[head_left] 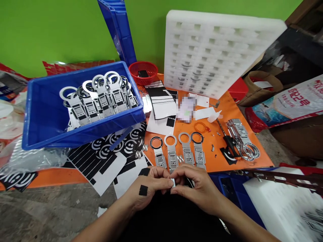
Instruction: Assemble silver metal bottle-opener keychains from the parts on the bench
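My left hand (151,188) and my right hand (195,186) meet at the table's front edge, with thumbs and fingers closed around a small pale piece (173,182). Fingers cover most of that piece, so its kind does not show. Two black adhesive patches (143,190) stick to the back of my left hand. Just beyond my fingers lie several flat metal parts with ring ends in a row, one of them a ring-ended metal part (172,153). Two of these rings carry black facing. Small silver pieces (138,154) lie left of the row.
A blue bin (83,136) holding more ring-ended parts stands left. Black-and-white sticker sheets (108,168) spread below it. At the back are a red basket (143,82) and a white foam block (214,50). Black-handled scissors (230,146) and stacked metal parts (239,134) lie right.
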The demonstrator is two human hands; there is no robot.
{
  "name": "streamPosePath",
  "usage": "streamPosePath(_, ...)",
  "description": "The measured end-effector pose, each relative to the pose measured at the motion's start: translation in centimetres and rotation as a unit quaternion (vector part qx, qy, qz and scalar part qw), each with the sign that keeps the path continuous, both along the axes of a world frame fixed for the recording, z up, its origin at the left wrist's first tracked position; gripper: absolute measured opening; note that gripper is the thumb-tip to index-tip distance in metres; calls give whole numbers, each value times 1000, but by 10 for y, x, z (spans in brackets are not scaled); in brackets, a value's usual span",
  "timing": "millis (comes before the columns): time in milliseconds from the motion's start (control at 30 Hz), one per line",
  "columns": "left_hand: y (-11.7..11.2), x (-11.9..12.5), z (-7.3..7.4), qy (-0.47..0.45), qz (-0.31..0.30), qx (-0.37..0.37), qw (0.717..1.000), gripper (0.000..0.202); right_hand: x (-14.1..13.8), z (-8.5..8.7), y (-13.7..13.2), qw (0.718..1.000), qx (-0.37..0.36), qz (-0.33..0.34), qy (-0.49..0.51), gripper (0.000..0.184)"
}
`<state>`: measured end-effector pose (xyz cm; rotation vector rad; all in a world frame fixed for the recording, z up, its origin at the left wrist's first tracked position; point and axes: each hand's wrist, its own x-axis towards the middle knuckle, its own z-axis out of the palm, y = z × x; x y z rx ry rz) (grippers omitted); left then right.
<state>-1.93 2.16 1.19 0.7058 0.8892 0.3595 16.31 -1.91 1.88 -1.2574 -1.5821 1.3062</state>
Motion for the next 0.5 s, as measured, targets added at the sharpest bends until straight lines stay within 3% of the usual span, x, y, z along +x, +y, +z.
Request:
streamPosePath(167, -3, 3, -3, -4, 40, -10, 999, 25, -1, -1, -2, 1000, 12, -10, -6, 19)
streamPosePath(300, -7, 0, -11, -8, 67, 37, 997, 21, -6, -5, -7, 996, -35, -79, -10, 13)
streamPosePath(500, -2, -6, -6, 76, 4, 157, 985, 23, -14, -6, -7, 993, -38, -108, -21, 11)
